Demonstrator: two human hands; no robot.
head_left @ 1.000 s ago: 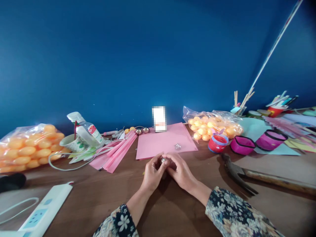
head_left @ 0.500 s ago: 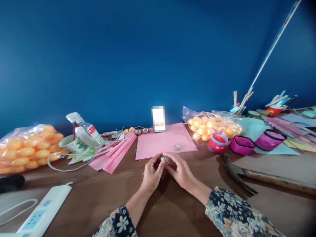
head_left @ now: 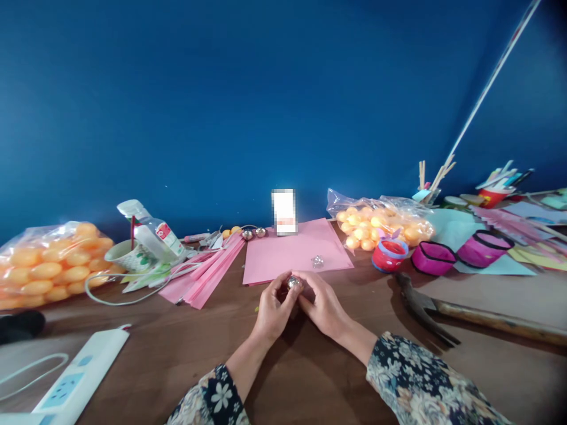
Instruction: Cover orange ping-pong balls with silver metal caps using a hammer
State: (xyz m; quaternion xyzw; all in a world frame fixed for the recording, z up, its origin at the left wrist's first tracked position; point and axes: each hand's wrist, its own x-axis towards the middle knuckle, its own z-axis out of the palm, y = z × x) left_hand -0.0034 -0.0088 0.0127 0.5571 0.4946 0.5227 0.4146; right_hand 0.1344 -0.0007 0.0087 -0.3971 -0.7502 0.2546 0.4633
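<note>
A small shiny silver ball (head_left: 293, 283) sits between the fingertips of both hands, low over the brown table (head_left: 283, 378). My left hand (head_left: 273, 308) pinches it from the left, and my right hand (head_left: 325, 304) closes on it from the right. The fingers hide part of its surface. Just beyond the hands lie pink paper sheets (head_left: 283, 257), with a small silver star-shaped piece (head_left: 317, 261) on them. Two more silver balls (head_left: 254, 234) rest by the sheets' far left corner.
A claw hammer (head_left: 487, 317) lies at right, near purple fabric bands (head_left: 434, 257) and a red cup (head_left: 390, 255). Bags of orange balls (head_left: 46, 271) stand left and back right. Pink strips (head_left: 212, 268), a tilted bottle (head_left: 155, 233) and a power strip (head_left: 82, 378) occupy the left.
The fingers have shifted slightly around the silver ball, and more of it shows now. Both hands stay in nearly the same place.
</note>
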